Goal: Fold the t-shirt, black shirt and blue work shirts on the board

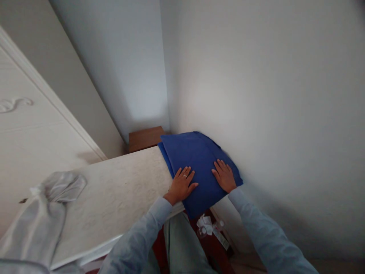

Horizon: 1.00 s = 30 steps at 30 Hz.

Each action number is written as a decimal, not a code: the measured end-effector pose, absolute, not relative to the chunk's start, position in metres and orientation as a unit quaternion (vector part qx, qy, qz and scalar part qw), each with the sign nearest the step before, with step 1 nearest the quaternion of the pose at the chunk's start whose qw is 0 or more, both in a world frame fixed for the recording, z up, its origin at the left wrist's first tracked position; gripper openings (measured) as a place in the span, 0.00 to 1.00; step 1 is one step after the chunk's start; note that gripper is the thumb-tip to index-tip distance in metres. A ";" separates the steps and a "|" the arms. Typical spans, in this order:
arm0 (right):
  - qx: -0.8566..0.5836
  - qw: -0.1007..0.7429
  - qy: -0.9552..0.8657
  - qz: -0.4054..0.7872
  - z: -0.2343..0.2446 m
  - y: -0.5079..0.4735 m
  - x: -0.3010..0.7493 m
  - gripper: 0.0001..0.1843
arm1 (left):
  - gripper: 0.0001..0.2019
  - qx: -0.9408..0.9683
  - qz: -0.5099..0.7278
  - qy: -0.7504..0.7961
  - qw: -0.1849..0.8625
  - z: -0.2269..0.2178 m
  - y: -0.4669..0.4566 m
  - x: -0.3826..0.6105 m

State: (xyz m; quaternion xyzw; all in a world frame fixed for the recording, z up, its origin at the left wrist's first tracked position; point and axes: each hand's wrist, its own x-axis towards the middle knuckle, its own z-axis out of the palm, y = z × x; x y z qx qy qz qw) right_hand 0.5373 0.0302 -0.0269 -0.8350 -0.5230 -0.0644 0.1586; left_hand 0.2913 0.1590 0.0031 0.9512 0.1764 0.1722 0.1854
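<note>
A folded blue cloth (196, 160) lies on the right end of a pale tabletop (119, 190), against the white wall. My left hand (182, 184) rests flat on the cloth's near left part, fingers spread, a ring on one finger. My right hand (224, 176) lies flat on the cloth's right side, fingers stretched out. Neither hand holds anything. The cloth's near corner hangs over the table edge.
A grey-white garment (42, 213) lies crumpled on the table's left end. A white wardrobe door (34, 125) stands at the left. A brown wooden piece (145, 137) sits in the far corner. Crumpled white paper (207, 224) lies on the floor below.
</note>
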 end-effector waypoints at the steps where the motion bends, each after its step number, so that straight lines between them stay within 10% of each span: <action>1: -0.837 0.152 -0.523 -0.055 -0.024 0.031 0.538 0.30 | 0.27 0.947 0.177 0.177 0.201 0.005 0.161 0.291; 16: -0.701 0.215 -0.674 -0.089 0.093 0.240 0.500 0.34 | 0.30 0.926 0.216 0.274 0.147 -0.011 0.196 0.289; 30: -0.743 0.073 -0.662 0.060 0.007 0.349 0.519 0.35 | 0.30 0.932 0.226 0.269 0.089 -0.024 0.192 0.285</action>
